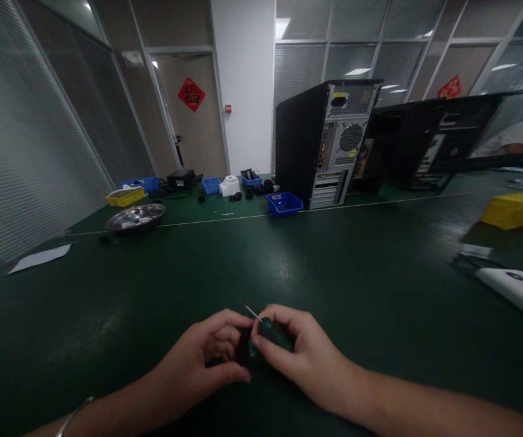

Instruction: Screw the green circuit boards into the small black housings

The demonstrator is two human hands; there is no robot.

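Note:
A screwdriver (276, 334) with a dark green handle and thin metal shaft rests in my right hand (307, 352). Thumb and fingers are wrapped round its handle, and the tip points up and to the left. Close beside it, my left hand (211, 349) is curled with thumb and fingers about a small black object (243, 347). A bit of green shows at that object's right edge; its kind is too dark to make out. Both hands are near each other above the green tabletop (225, 261).
Across the back stand a black computer tower (302, 142), another open computer case (425, 142), a blue bin (285, 204) and a metal bowl (136, 217). On the right are a yellow bin (516, 210) and a white power strip (519, 291). A person's arm (520, 142) shows at far right.

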